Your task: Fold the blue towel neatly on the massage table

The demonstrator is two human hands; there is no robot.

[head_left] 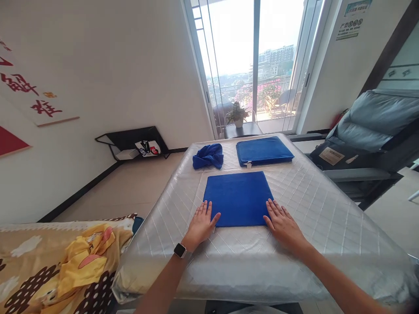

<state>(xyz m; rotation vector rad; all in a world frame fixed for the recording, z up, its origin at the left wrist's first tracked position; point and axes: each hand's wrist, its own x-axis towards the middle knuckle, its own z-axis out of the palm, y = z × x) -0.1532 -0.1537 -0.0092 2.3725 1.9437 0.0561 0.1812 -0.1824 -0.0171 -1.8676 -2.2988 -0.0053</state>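
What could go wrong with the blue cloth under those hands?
The flat cloth might wrinkle or skew if the left hand and right hand, resting at its side edges, press or pull unevenly. Pushed too far forward, it could bump the crumpled cloth or the stack just beyond.

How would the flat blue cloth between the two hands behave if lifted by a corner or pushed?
The flat cloth is probably floppy: the crumpled cloth beyond it, similarly blue, looks soft. It is likely light, since it lies thin and low. Pushed, it might slide, as the silver cover beneath looks shiny.
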